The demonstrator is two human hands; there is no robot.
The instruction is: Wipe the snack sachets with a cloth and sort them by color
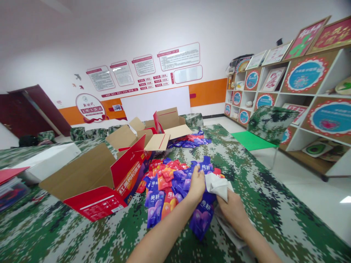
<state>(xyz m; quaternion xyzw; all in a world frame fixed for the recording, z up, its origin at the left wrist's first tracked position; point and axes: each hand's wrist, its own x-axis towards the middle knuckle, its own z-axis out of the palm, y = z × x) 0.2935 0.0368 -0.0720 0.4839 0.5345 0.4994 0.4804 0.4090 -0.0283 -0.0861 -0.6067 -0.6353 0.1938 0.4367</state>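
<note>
My left hand [197, 184] is closed on a purple pouch [207, 166] with white lettering, whose top shows above the fingers. White cloth [216, 183] is bunched in my right hand [233, 208] and pressed against the held pouch, covering part of it. More of the pale cloth hangs below my right wrist. Another purple pouch [202, 219] shows below the hands; I cannot tell whether it is touched. To the left of my left hand lies a heap of red pouches [167, 173] and purple pouches [155, 204] on the camouflage tablecloth [263, 219].
An open red carton [95, 201] stands left of the heap, with more open cartons [170, 118] behind it. A second pouch pile [192, 140] lies farther back. At left are a white box [49, 160] and a clear tub [13, 193]. A green-seated chair [252, 140] stands right.
</note>
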